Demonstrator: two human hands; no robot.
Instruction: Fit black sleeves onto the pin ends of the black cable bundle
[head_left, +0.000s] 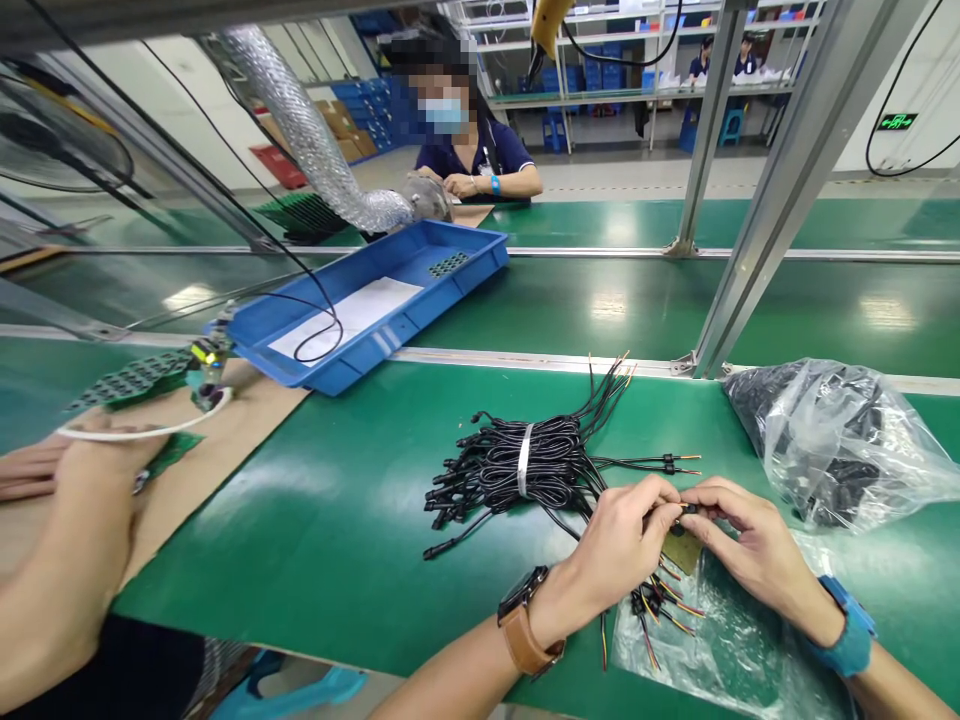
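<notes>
A bundle of black cables [487, 465] lies on the green bench, wrapped at its middle by a white band [525, 460]. To the right of it, my left hand [630, 535] pinches the wire end of one cable. Fingertip to fingertip with it, my right hand [750, 540] grips a small black part [688, 509] at that wire end; the fingers partly cover it. Below my hands, several cable ends with black pieces and coloured wires [660, 605] rest by a flat clear plastic bag [720, 655]. A yellowish patch [682, 550] shows beneath my fingers.
A clear bag of black parts [840, 440] sits at right, near a metal post [780, 200]. The blue tray [360, 350] stands at back left. A co-worker's hand [105, 450] is at left by green circuit boards [135, 380]; another person sits across the bench.
</notes>
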